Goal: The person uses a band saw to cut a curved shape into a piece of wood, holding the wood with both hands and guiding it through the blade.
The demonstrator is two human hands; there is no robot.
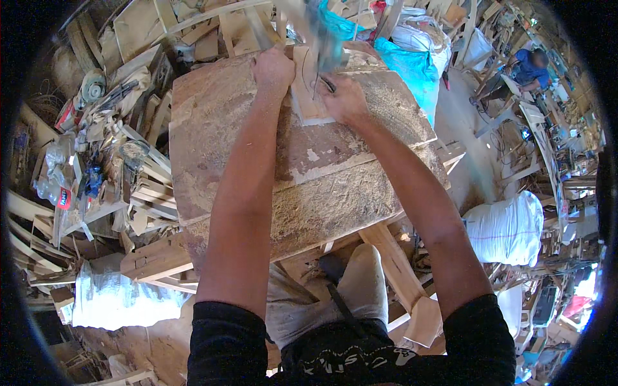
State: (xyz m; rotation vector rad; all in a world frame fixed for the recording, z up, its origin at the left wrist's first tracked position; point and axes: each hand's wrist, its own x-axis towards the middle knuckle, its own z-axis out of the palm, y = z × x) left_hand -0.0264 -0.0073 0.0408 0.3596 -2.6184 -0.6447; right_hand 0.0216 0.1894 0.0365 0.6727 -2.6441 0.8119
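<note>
A pale wooden board (310, 106) lies on a worn, sawdust-covered worktable (309, 157), its long side pointing away from me. My left hand (273, 69) is closed at the board's left edge, near its far end. On the right edge rests my right hand (346, 98), fingers curled around a small dark thing (328, 83) too unclear to name. A thin dark curved line runs over the board between both hands. Just beyond them stands a teal machine part (330, 42), smeared by motion or blur. The fingertips of my left hand are hidden.
Wood offcuts (151, 186) pile up along the left. A teal sack (409, 71) stands behind the table's right corner, and a white sack (505, 228) sits at the right. Another person (529, 69) is bent over at the far right. A wooden beam (393, 267) shows below the table.
</note>
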